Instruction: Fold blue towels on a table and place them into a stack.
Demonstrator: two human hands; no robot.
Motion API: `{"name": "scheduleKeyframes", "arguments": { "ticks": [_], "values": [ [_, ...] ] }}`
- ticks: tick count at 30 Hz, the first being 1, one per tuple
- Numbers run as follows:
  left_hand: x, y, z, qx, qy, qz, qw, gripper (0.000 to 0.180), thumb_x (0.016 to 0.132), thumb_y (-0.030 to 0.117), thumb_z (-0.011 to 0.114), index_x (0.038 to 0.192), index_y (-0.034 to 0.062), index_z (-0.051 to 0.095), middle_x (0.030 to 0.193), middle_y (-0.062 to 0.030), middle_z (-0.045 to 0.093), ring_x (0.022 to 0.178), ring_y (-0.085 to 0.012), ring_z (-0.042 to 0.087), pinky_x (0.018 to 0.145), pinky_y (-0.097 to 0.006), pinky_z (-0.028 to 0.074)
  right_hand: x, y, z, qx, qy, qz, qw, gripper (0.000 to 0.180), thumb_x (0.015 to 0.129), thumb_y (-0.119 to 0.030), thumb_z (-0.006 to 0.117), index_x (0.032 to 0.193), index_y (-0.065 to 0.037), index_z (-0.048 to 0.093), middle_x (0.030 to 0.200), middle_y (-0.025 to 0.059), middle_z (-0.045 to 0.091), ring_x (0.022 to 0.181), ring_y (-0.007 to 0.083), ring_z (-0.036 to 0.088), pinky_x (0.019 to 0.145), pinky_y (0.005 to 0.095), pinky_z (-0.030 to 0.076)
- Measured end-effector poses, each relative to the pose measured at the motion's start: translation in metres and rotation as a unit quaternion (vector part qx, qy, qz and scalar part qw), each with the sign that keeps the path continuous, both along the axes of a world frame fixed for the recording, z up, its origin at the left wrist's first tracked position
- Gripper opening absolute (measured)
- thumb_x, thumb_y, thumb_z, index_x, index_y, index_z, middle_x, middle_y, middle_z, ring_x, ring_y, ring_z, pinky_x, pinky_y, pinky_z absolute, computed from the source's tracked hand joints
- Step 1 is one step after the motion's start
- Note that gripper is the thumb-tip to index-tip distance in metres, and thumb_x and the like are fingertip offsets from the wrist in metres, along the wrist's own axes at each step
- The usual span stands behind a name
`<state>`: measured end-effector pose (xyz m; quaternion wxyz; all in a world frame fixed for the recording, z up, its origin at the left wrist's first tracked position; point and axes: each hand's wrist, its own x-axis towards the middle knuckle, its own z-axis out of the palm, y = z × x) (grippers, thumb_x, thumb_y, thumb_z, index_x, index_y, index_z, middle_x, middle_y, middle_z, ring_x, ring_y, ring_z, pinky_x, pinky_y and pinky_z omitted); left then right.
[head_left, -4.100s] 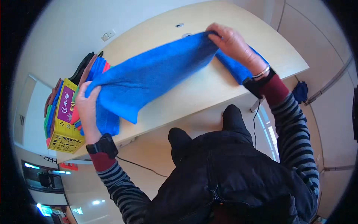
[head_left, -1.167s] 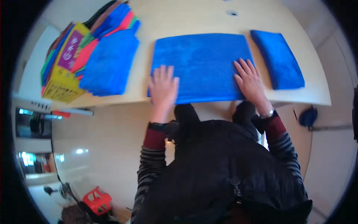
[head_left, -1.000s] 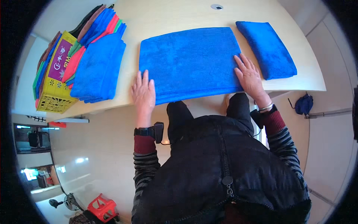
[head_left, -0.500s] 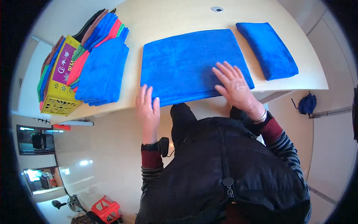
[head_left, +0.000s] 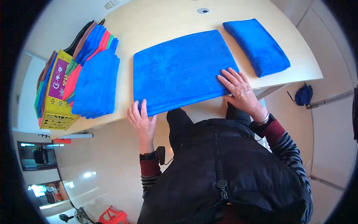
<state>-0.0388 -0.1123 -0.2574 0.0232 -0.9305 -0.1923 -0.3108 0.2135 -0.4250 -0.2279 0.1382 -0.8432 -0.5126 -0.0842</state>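
A broad stack of blue plush towels [head_left: 181, 69] lies flat on the pale table in front of me, its layered edge toward my body. My left hand [head_left: 141, 121] is at the near left corner, fingers slightly spread, the fingertips touching the edge. At the near right corner my right hand [head_left: 241, 93] rests with its fingers stretched out flat on the top cloth and its thumb by the front edge. Neither hand is closed around the cloth. A narrower folded blue towel [head_left: 257, 46] lies to the right of the stack.
On the left, a yellow plastic crate [head_left: 59, 115] holds upright folded towels in several colours, with folded blue towels [head_left: 96, 86] leaning beside it. The table [head_left: 164, 26] has a round cable hole [head_left: 203, 11] at the back. A red stool [head_left: 113, 215] stands on the floor lower left.
My right hand has come down onto the stack's near right corner. My left hand has shifted slightly at the left corner. The whole view has tilted a little.
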Motion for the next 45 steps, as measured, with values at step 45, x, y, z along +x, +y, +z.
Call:
{"name": "scheduleKeyframes", "arguments": {
  "ticks": [45],
  "values": [
    [0.099,0.101,0.036,-0.807,-0.094,-0.086,0.577,0.042,0.095,0.024,0.074,0.129,0.0012,0.066,0.128,-0.0132,0.070,0.115,-0.0226,0.067,0.103,-0.039,0.051,0.020,0.034,0.042,0.011,0.174,0.081,0.981,0.059,0.101,-0.035,0.061,0.152,-0.008,0.046,0.161,0.0166,0.039,0.150,0.0392,0.033,0.122,0.0543,0.028]
  ]
}}
